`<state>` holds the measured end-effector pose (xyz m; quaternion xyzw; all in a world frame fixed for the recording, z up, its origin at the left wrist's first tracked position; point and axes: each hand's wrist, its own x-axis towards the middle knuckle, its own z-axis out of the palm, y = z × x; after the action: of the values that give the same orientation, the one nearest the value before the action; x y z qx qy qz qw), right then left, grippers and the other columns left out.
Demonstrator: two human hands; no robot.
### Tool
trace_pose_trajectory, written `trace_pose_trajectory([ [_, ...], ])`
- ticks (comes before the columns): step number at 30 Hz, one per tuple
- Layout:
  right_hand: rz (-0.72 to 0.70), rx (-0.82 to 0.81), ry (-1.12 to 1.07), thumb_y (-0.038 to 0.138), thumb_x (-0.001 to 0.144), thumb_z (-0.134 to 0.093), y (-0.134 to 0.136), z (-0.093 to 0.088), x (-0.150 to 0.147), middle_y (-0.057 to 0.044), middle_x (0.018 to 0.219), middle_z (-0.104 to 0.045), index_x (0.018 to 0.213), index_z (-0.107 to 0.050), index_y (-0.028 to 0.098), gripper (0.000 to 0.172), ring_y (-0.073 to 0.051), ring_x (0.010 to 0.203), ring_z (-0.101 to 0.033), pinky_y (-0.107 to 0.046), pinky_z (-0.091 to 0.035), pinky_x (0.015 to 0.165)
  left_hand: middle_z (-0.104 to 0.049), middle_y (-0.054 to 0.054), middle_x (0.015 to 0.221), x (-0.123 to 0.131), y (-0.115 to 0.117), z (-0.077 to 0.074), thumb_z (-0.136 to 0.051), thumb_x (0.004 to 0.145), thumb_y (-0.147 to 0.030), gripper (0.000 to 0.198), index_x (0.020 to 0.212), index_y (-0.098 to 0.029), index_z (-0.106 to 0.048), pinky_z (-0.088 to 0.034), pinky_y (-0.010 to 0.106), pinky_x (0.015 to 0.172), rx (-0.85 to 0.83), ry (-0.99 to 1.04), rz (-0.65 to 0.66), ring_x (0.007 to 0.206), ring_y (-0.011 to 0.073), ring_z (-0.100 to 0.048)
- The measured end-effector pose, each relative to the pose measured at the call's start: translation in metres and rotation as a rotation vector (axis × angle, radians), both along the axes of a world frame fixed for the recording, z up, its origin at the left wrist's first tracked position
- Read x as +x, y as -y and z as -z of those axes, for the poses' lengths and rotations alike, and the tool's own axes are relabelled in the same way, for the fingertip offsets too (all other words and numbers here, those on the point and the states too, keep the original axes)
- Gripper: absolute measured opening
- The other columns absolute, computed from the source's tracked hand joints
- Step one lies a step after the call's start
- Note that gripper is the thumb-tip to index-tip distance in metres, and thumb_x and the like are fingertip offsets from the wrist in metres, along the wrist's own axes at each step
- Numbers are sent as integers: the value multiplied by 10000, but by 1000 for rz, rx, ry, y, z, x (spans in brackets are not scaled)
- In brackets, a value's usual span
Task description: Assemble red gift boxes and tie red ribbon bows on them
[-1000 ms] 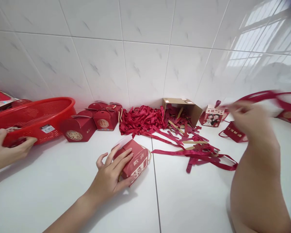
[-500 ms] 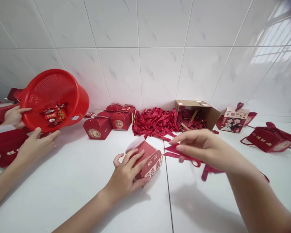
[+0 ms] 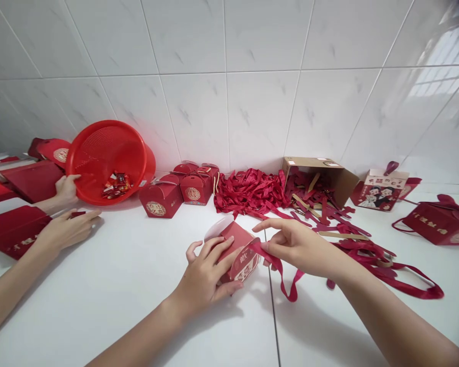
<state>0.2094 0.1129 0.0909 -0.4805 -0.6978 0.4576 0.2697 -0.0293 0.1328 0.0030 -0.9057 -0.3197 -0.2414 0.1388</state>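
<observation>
On the white tabletop, near the middle, a small red gift box [image 3: 241, 235] with rounded flaps and pale characters lies tilted. My left hand [image 3: 203, 270] is wrapped over it, thumb at the front and fingers across the top. At the box's right end, my right hand [image 3: 290, 243] pinches a red ribbon [image 3: 281, 278], whose loose length curls down toward the table. The ribbon's upper end meets the box's flap; whether it passes through a hole there I cannot tell.
Behind are a heap of red ribbons [image 3: 252, 192], a cardboard carton [image 3: 340, 184] spilling strips, and finished-looking red boxes [image 3: 162, 196]. At left, a co-worker's hands [image 3: 71, 232] are near a red basket [image 3: 147, 158] of wrapped sweets. A picture-printed box [image 3: 380, 191] stands right.
My right hand has brought the ribbon down and left to the box. The co-worker's basket has been lowered onto the table, and one of that person's hands has come off it.
</observation>
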Motion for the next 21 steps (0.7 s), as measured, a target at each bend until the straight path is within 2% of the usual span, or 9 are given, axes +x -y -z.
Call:
trace_pose_trajectory([
  [4, -14, -12, -48, 309, 838, -522, -1, 7, -6, 67, 524, -424, 1102, -554, 218, 281, -79, 462, -310, -201, -253, 452, -601, 128, 1235, 0, 0, 0, -483, 856, -534, 506, 1235, -205, -551, -186, 435, 912, 23, 3, 11, 1104, 303, -505],
  [8, -31, -32, -114, 258, 824, -507, -2, 13, -12, 66, 527, -433, 1139, -550, 222, 320, -79, 461, -315, -199, -265, 454, -601, 129, 1236, 1, -1, 0, -472, 861, -535, 498, 1217, -199, -565, -183, 437, 917, 39, -4, 18, 1104, 305, -501],
  [14, 38, -12, -28, 171, 736, -514, -2, 11, -7, 66, 510, -470, 1115, -579, 235, 389, -84, 453, -350, -188, -264, 431, -589, 123, 1258, 0, -1, 1, -494, 843, -547, 507, 1241, -237, -547, -199, 437, 900, 1, 5, 7, 1114, 310, -493],
  [21, 14, -54, -87, 240, 780, -535, -2, 10, -12, 79, 498, -392, 1100, -562, 205, 324, -73, 447, -275, -196, -232, 432, -580, 115, 1268, 0, -1, 3, -495, 851, -522, 484, 1246, -246, -546, -186, 444, 926, -19, 16, 8, 1120, 306, -491],
])
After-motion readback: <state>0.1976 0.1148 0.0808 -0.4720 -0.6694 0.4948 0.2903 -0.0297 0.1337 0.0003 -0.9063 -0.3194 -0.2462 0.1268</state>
